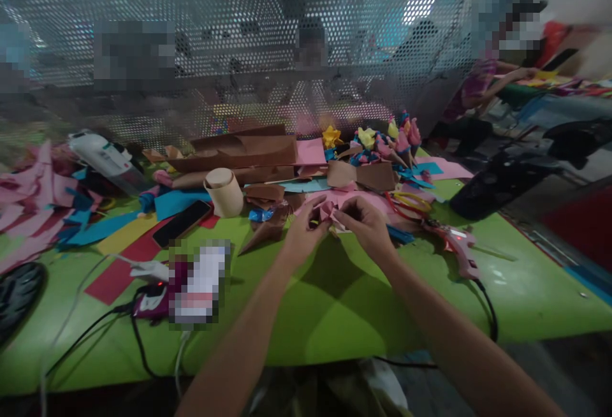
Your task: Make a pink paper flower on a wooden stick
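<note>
Between both hands, above the green table (329, 334), is a small pink paper flower (327, 210). My left hand (306, 226) is closed around its left side. From the right, my right hand (361, 219) pinches the flower's edge between thumb and fingertips. Pink paper sheets (377, 203) lie just behind the hands. Left of them rests a folded brown paper piece (268, 229) with a bit of blue on it. A pink hot glue gun (459, 248) with a lit red light lies to the right, near yellow-and-red-handled scissors (408, 203).
A tape roll (224, 192), a black phone (182, 224) and a power strip (153, 299) with cables are on the left. Finished paper flowers (396, 139) and brown paper (243, 149) line the back by a perforated metal screen (268, 41). Another person (478, 85) sits at right.
</note>
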### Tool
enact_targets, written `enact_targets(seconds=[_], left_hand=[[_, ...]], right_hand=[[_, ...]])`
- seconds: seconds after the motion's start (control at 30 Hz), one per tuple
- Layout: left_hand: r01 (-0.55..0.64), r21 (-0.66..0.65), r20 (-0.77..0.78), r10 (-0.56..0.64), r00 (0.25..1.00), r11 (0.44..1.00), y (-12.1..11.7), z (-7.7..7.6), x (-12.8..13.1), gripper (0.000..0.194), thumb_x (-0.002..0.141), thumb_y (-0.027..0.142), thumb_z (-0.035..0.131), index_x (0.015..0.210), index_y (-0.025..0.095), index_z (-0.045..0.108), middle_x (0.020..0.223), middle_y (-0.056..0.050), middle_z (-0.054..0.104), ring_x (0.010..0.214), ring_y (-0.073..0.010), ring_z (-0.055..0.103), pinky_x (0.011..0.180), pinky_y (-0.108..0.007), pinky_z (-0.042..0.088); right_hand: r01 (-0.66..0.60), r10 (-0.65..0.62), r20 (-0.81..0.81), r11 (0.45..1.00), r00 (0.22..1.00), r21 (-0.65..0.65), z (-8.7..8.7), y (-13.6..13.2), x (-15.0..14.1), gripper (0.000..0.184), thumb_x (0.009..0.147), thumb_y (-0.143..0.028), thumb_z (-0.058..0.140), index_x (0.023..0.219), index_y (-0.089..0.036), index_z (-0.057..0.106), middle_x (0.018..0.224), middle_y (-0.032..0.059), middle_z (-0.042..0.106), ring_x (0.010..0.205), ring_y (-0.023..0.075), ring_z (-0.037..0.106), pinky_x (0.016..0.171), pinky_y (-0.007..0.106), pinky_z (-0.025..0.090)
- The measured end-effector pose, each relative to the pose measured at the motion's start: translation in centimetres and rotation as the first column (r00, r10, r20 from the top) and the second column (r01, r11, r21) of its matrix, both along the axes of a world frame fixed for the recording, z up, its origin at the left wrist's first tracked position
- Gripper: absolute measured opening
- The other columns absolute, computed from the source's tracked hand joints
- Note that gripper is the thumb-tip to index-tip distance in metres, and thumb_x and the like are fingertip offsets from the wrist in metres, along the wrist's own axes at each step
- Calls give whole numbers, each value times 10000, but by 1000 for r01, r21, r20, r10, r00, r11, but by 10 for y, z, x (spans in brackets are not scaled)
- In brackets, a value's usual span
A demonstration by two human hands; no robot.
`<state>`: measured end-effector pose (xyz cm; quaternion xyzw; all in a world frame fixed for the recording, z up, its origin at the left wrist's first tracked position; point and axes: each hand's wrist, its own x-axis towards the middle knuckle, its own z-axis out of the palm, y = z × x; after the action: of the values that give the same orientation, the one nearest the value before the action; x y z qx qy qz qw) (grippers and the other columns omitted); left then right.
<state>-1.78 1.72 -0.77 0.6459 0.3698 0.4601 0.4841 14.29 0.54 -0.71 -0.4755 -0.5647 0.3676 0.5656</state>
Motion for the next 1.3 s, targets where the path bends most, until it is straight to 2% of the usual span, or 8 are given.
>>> enact_targets(seconds=[0.1,0.2,0.37,0.53,0.73,0.97,1.1,1.3], left_hand=[[-41,80,-110,50,993,996,-1,2,0,487,826,205,654,1308,227,587,1298,-98,644,1157,-249,591,1018,-403,459],[-33,110,-145,48,988,993,-2,3,0,503,807,148,630,1302,235,595,1282,-81,658,1148,-240,595,1013,-392,463],[-6,85,-115,16,993,996,-2,2,2,498,825,183,625,1319,235,587,1248,-75,672,1129,-234,601,1003,-382,471],[11,67,-97,-5,995,998,0,0,1,494,860,291,638,1344,212,579,1318,-95,643,1210,-257,572,1047,-393,445],[27,11,-66,-26,997,1000,1,0,0,522,875,320,628,1382,212,560,1404,-94,603,1321,-271,517,1139,-431,371],[76,-62,51,-73,996,995,-4,10,0,485,859,289,664,1340,253,613,1463,-56,564,1388,-252,467,1196,-437,307],[122,-158,131,-102,986,980,-5,9,0,447,861,309,672,1306,280,645,1426,-33,599,1362,-238,490,1180,-436,333],[184,-336,308,-77,948,924,-1,-2,-1,460,823,380,718,1269,274,677,1308,-45,672,1203,-229,607,1060,-406,468]], right_hand=[[-53,54,17,998,998,-19,2,-2,-1,275,751,-464,721,757,-196,658,645,1,601,587,141,497,555,272,389],[-81,82,21,997,996,-19,2,-2,-2,257,754,-457,701,758,-200,694,662,11,630,601,151,512,576,285,410],[-103,103,13,994,995,-26,2,0,-3,252,757,-456,678,741,-204,684,646,6,611,587,144,488,563,279,399],[-111,111,-4,993,994,-37,3,0,-4,253,762,-450,672,747,-198,665,647,-2,592,579,134,484,554,269,398],[-114,114,-2,993,994,-33,2,1,-3,269,780,-476,675,777,-207,667,666,-2,601,591,142,496,559,274,402],[11,-11,43,1000,999,6,-3,3,-1,347,763,-536,710,730,-209,597,645,-7,562,591,140,473,550,272,373],[80,-80,0,996,997,28,-3,3,0,359,759,-542,720,766,-215,572,674,-9,560,589,131,468,534,265,371],[-9,-8,-181,996,983,-90,1,5,2,330,698,-502,749,772,-201,635,670,-9,594,571,120,492,512,255,396]])
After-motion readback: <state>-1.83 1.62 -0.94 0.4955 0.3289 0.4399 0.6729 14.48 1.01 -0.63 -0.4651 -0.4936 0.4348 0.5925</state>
